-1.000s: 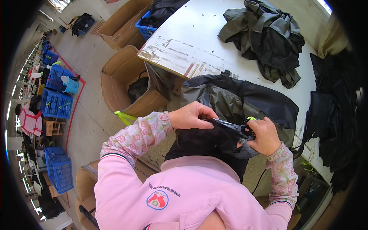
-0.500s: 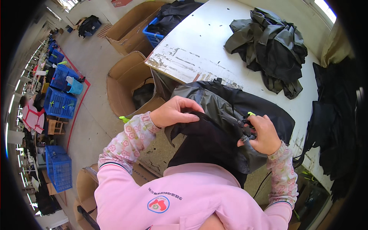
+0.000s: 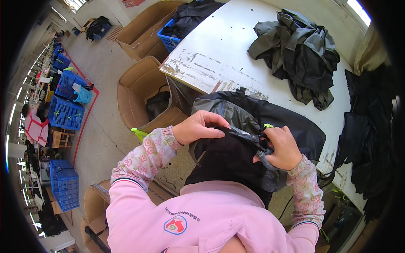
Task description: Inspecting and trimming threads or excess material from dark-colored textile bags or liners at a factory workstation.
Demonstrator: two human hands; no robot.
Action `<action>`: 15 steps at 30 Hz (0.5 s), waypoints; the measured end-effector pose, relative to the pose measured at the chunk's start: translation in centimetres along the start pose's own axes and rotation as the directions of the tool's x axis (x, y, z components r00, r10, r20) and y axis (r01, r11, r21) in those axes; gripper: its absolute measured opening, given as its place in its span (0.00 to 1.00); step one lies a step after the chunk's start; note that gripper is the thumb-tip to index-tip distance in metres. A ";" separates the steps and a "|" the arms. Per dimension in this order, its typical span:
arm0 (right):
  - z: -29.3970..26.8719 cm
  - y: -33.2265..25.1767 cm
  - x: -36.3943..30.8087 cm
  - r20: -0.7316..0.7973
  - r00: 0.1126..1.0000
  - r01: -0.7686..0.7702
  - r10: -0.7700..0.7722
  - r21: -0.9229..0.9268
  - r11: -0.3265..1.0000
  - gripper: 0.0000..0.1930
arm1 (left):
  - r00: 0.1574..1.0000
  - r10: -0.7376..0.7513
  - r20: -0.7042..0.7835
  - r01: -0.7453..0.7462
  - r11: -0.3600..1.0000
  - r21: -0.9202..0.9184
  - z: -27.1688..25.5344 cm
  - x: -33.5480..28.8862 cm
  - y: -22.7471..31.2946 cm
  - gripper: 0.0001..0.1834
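Note:
A black and grey fabric piece, perhaps a bag, lies over the table's near edge and hangs down in front of me. My left hand pinches an edge of the black cloth between thumb and fingers. In my right hand is a pair of scissors with dark handles, partly wrapped in grey cloth. Their blades point left, with the tips close to my left fingertips at the cloth's edge. A bit of yellow-green shows beside the scissor handles. Whether the blades are cutting cannot be made out.
On the white worn table rests a heap of dark grey fabric. Black cloth hangs at the right edge. Open cardboard boxes and a blue basket stand left of the table. Blue crates line the floor farther left.
My right hand has moved slightly left with the scissors, and the blades now reach toward my left fingers. My left hand has shifted a little right, still pinching the cloth.

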State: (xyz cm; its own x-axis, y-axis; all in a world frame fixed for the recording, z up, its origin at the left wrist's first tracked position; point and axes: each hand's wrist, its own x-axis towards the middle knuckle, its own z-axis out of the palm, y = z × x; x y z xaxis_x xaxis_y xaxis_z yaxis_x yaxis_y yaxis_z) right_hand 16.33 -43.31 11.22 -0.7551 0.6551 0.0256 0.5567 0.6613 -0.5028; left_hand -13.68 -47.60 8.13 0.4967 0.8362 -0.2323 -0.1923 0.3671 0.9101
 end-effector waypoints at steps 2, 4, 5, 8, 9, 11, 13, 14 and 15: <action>0.2 0.1 0.0 -0.025 0.999 0.028 -0.028 0.024 0.999 0.30 | 1.000 -0.010 0.004 0.010 1.000 -0.015 0.1 0.1 0.0 0.13; 0.4 0.3 0.0 -0.040 0.998 0.048 -0.046 0.045 0.998 0.27 | 1.000 0.000 -0.001 0.000 1.000 -0.006 0.2 0.1 0.1 0.13; 0.5 0.4 0.0 -0.029 0.999 0.037 -0.036 0.051 0.998 0.28 | 1.000 0.000 0.014 0.000 1.000 -0.014 0.2 0.1 0.1 0.13; 0.5 0.7 0.1 -0.014 0.999 0.052 -0.051 0.044 0.998 0.26 | 1.000 -0.015 0.005 0.015 1.000 -0.028 0.3 -0.1 0.4 0.12; 0.5 0.8 0.1 0.018 0.999 0.046 -0.046 0.023 0.999 0.24 | 1.000 -0.016 0.007 0.016 1.000 -0.024 0.4 -0.1 0.4 0.12; 0.4 0.8 0.0 0.011 0.998 0.068 -0.069 0.030 0.997 0.23 | 1.000 -0.017 0.009 0.017 1.000 -0.021 0.4 -0.1 0.4 0.12; 0.1 0.7 -0.2 0.032 0.998 0.058 -0.059 0.028 0.998 0.22 | 1.000 -0.027 -0.001 0.027 1.000 -0.013 0.4 -0.2 0.5 0.12; 0.0 0.7 -0.3 0.015 0.998 0.058 -0.058 0.031 0.998 0.21 | 1.000 -0.013 0.022 0.013 1.000 -0.028 0.3 -0.5 0.7 0.12; -0.1 0.9 -0.4 -0.012 0.998 0.065 -0.065 0.026 0.998 0.20 | 0.999 0.028 -0.034 -0.024 0.991 0.131 -0.1 -1.0 1.1 0.11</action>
State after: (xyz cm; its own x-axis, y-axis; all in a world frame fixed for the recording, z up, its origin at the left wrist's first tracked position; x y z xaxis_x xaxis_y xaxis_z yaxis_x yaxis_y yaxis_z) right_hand 17.14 -42.95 10.85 -0.7852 0.6154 0.0686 0.4973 0.6927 -0.5223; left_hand -14.41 -47.97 9.33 0.4623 0.8596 -0.2178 -0.0915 0.2906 0.9525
